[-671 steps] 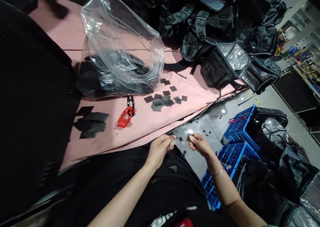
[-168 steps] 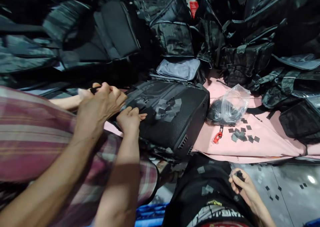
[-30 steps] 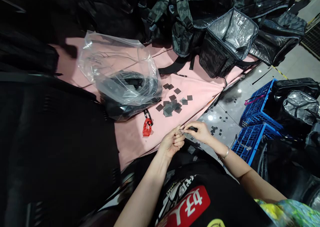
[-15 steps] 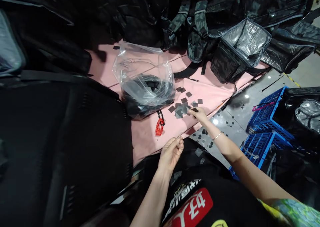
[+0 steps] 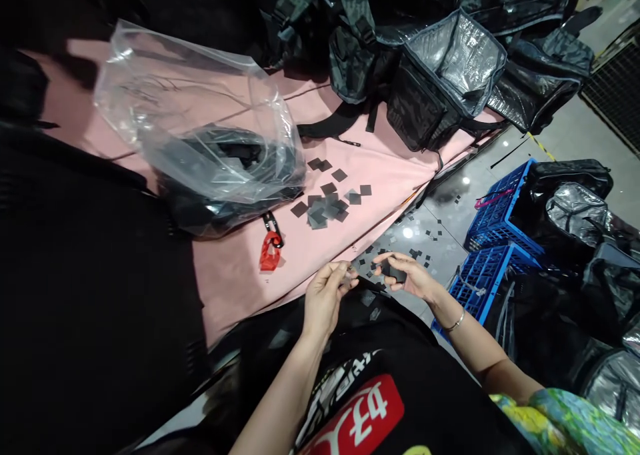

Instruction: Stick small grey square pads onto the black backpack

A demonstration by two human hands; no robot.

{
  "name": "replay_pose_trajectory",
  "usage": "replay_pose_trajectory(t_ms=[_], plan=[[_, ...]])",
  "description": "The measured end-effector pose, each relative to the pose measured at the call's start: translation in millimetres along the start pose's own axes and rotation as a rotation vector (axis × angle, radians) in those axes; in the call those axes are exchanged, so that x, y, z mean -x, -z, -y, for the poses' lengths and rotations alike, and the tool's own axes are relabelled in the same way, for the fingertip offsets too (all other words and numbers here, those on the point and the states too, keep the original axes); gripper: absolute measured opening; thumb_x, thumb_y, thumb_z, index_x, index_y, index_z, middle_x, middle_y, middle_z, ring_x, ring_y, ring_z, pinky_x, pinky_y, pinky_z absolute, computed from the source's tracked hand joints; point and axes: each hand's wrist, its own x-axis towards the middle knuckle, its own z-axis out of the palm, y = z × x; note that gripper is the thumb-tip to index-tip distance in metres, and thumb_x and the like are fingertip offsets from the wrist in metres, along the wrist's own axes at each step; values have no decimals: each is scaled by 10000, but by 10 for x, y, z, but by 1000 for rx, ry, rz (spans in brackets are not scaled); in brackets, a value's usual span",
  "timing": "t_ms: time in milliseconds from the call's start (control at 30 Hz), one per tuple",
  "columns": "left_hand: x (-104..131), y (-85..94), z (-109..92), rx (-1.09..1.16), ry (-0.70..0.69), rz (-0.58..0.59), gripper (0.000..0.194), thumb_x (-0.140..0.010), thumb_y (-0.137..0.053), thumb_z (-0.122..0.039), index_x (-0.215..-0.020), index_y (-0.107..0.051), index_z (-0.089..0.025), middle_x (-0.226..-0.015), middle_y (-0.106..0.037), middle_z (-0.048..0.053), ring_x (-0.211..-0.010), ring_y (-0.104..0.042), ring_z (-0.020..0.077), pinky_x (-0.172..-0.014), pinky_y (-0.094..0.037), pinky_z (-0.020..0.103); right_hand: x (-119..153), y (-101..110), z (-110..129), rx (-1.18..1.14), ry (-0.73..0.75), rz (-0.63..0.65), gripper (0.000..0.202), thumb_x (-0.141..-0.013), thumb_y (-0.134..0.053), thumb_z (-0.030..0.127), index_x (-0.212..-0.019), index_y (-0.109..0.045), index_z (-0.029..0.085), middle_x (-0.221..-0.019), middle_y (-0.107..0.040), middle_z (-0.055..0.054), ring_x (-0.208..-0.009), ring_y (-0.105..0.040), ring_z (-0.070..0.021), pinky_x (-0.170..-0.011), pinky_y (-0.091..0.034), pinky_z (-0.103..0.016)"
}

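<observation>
Clear scrap [image 5: 349,278] pinched between fingertips of left hand [image 5: 323,296], dark piece [image 5: 394,272] clasped by right hand's [image 5: 414,279] curled fingers, dark squares [image 5: 325,208] strewn near pink cloth's [image 5: 230,288] front edge

L hand [image 5: 324,296]: nr view ctr, thumb + index pinched tog. at tips, other fingers curled in.
L wrist [image 5: 317,333]: approx. straight, in line w/ forearm.
L forearm [image 5: 283,383]: bare, long diag. fr bottom edge up to view's rt.
R hand [image 5: 415,279]: nr L hand, apart fr it; looser, in light grip, fingers part-bent & pointing twd L hand.
R wrist [image 5: 436,296]: slight bend at most.
R forearm [image 5: 477,343]: bare, slants fr lower rt up twd view's left.
Both hands: abt same ht in view, small gap btwn.
Torso [image 5: 425,378]: bottom ctr, btwn the forearms.
</observation>
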Motion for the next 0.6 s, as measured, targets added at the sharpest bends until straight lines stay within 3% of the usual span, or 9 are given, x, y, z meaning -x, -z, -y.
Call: replay_pose_trajectory(t_ms=[100,200,300,433,600], plan=[[49,15,60,-49,159,62,370,-507,-820,-331,-594,-519,-134,-843,-634,41,-725,-624,154,-679,-510,285,59,142,-10,22,32,-65,330,-746,-660,446,-832,-590,135,-691,-602,-17,-418,-349,-25,-363,-197,-160],[98,-35,133,-50,228,153,332,-526,-818,-272,-740,-597,-147,-783,-628,17,-643,-591,110,-632,-488,252,87,190,-62,124,38,-141,376,-742,-643,492,-726,-564,124,-562,-583,0,-348,-318,-19,-329,-160,-160],[119,-119,161,-19,172,194,327,-622,-754,-293,-896,-666,-139,-693,-559,-10,-545,-468,58,-509,-395,190,86,146,-122,217,32,-189,442,-724,-626,549,-646,-546,122,-487,-560,13,-312,-307,-17,-312,-146,-162],[134,-179,147,-103,73,190,315,-683,-693,-358,-888,-691,-119,-558,-429,-48,-453,-295,38,-418,-237,186,43,36,-194,318,17,-210,458,-726,-610,567,-629,-553,122,-467,-553,16,-312,-332,-21,-311,-172,-157],[74,-122,131,-374,-96,140,241,-655,-698,-369,-657,-642,-135,-551,-500,-20,-473,-336,62,-431,-247,201,-13,-52,-199,325,17,-128,445,-747,-594,558,-650,-543,126,-497,-551,15,-335,-334,-22,-321,-176,-156]])
